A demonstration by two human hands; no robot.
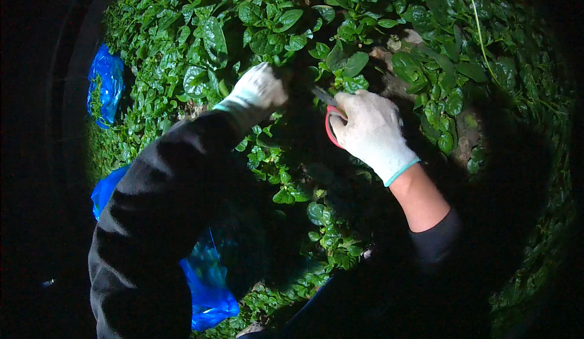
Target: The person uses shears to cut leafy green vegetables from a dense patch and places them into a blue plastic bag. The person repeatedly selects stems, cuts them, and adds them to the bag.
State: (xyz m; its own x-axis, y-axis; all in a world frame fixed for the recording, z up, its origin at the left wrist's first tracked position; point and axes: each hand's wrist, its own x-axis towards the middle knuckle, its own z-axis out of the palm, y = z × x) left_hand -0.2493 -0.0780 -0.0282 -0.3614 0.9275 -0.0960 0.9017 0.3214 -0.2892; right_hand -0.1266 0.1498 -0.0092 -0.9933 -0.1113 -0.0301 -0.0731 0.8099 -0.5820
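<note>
My right hand, in a white knit glove with a teal cuff, grips a pair of scissors with red handles. Their blades point up and left, just below a leafy green stem. To the left, my left hand in a matching glove is curled among low broad-leaved plants. Its fingertips are turned away and lie in shadow, so I cannot tell whether anything is in them. A dark gap separates the two hands.
A blue plastic bag with green sprigs on it lies at the far left. More blue plastic holding greenery shows beside my left sleeve, and another piece lies behind it. Bare soil shows at right. A long pale stem arches at upper right.
</note>
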